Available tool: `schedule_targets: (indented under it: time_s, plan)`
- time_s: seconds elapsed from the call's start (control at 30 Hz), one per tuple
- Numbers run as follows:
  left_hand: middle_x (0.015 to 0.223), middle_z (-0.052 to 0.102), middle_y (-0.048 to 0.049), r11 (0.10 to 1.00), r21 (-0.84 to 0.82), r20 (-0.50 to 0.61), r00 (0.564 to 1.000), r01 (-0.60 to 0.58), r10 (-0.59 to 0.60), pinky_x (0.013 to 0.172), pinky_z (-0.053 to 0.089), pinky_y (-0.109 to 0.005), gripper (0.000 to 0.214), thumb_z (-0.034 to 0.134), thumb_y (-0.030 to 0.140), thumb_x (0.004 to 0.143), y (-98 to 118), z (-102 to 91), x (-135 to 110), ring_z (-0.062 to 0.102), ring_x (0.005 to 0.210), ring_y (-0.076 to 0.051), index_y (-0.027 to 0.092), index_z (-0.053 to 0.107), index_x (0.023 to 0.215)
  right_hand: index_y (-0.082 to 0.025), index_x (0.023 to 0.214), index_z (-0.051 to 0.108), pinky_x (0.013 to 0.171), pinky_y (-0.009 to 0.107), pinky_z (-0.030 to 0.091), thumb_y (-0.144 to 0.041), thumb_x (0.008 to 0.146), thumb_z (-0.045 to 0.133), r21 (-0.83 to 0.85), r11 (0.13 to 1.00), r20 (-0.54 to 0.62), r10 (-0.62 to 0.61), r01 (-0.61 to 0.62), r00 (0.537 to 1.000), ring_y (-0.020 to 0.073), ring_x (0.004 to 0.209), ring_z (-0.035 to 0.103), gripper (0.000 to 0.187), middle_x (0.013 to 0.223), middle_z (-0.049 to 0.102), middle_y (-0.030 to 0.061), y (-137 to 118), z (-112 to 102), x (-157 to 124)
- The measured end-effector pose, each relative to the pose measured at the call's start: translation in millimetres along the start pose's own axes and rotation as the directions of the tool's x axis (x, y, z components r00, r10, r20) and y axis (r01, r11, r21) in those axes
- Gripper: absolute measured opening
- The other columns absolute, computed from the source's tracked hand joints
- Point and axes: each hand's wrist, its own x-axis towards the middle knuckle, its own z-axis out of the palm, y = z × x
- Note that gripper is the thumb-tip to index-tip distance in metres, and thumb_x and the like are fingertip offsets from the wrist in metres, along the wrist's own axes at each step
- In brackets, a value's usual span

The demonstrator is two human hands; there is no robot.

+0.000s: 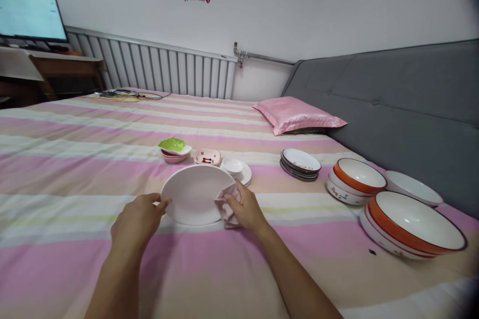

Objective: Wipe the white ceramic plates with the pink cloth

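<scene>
A white oval plate (194,197) is held up at a tilt over the striped bedsheet. My left hand (140,217) pinches its left rim between thumb and fingers. In my right hand (244,207) is a folded pinkish cloth (226,204), pressed around the plate's right edge. Just behind the plate are a green leaf-shaped dish (174,145) on pink bowls, a square pink dish (207,156) with a printed pattern, and a small white bowl (232,165) on white plates.
To the right stand a stack of dark-edged plates (300,162), two orange-rimmed bowls (355,179) and a large white dish (413,187). A pink pillow (297,113) lies by the grey headboard (392,89). Cables (130,94) lie at the bed's far left.
</scene>
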Motion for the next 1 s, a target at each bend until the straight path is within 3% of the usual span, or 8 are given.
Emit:
schedule_targets:
  time_s: [0.1,0.27,0.4,0.5,0.6,0.67,0.83,1.0]
  plan:
    - [0.077,0.072,-0.0059,0.998,0.04,0.056,0.997,0.043,-0.045,0.056,0.041,-0.034,0.027,0.047,0.047,0.075,1.8,1.3,-0.3,0.062,0.068,-0.027,0.024,0.058,0.066,-0.021,0.114,0.053,0.081,0.033,0.046,-0.023,0.079,0.052,0.028,0.999,0.034,0.032,-0.032,0.999,0.0195,0.089,0.06,0.035,0.1,0.066,0.0046,4.8,0.6,0.6]
    - [0.077,0.072,-0.0079,0.995,0.092,0.001,1.0,-0.027,0.026,0.053,0.039,-0.033,0.028,0.044,0.047,0.077,5.4,2.4,-2.0,0.063,0.071,-0.03,0.024,0.056,0.067,-0.02,0.112,0.054,0.081,0.034,0.047,-0.023,0.082,0.049,0.012,1.0,0.005,-0.024,0.024,1.0,0.0191,0.089,0.06,0.03,0.097,0.066,0.0055,-1.5,-2.2,0.2]
    - [0.075,0.072,-0.0076,0.983,-0.029,0.072,0.981,-0.179,0.181,0.054,0.038,-0.029,0.031,0.045,0.047,0.077,14.3,12.5,-4.9,0.065,0.073,-0.027,0.022,0.06,0.065,-0.021,0.105,0.054,0.059,0.026,0.052,-0.033,0.087,0.045,0.117,0.993,-0.047,0.007,-0.001,0.999,0.0158,0.072,0.062,0.024,0.088,0.065,0.0039,-18.7,-18.9,-0.2]
    - [0.069,0.07,-0.0073,0.935,-0.124,0.122,0.93,-0.333,0.347,0.054,0.037,-0.027,0.034,0.043,0.045,0.078,28.7,27.4,-12.2,0.064,0.068,-0.025,0.02,0.061,0.063,-0.021,0.103,0.052,0.046,0.021,0.05,-0.038,0.088,0.043,0.219,0.976,-0.104,0.007,0.016,0.995,0.0131,0.062,0.061,0.025,0.085,0.064,0.0032,-33.3,-42.2,-2.3]
    - [0.066,0.068,-0.0076,0.895,-0.136,0.182,0.877,-0.425,0.444,0.053,0.036,-0.028,0.038,0.04,0.045,0.08,40.2,40.9,-18.7,0.062,0.064,-0.024,0.019,0.061,0.06,-0.023,0.105,0.053,0.046,0.02,0.048,-0.03,0.088,0.043,0.072,0.994,-0.157,-0.066,0.078,0.985,0.0116,0.056,0.059,0.021,0.076,0.063,0.0005,-43.9,-63.7,-6.0]
    - [0.075,0.069,-0.008,0.889,-0.169,0.185,0.872,-0.426,0.453,0.058,0.04,-0.029,0.035,0.043,0.045,0.079,42.0,44.5,-19.3,0.062,0.068,-0.024,0.019,0.064,0.069,-0.024,0.105,0.055,0.05,0.02,0.047,-0.018,0.085,0.043,-0.111,0.988,-0.105,-0.122,0.11,0.987,0.0114,0.055,0.058,0.025,0.071,0.062,-0.0015,-47.9,-70.0,-7.9]
    - [0.104,0.067,-0.007,0.773,-0.359,0.007,0.827,-0.523,0.562,0.077,0.046,-0.034,0.041,0.057,0.046,0.075,40.3,31.0,-20.1,0.061,0.092,-0.025,0.021,0.061,0.107,-0.027,0.102,0.061,0.068,0.023,0.044,-0.006,0.075,0.048,-0.408,0.871,0.054,-0.275,0.273,0.96,0.0158,0.078,0.062,0.037,0.089,0.068,-0.0006,-55.6,-56.4,-9.4]
    - [0.105,0.069,-0.0062,0.63,-0.365,-0.214,0.72,-0.685,0.66,0.082,0.047,-0.035,0.031,0.053,0.043,0.08,53.3,15.0,-39.0,0.061,0.098,-0.025,0.023,0.066,0.101,-0.029,0.105,0.062,0.077,0.026,0.044,-0.01,0.078,0.051,-0.376,0.86,0.12,-0.323,0.344,0.939,0.0178,0.089,0.062,0.034,0.099,0.069,-0.0003,-63.0,-42.1,-13.1]
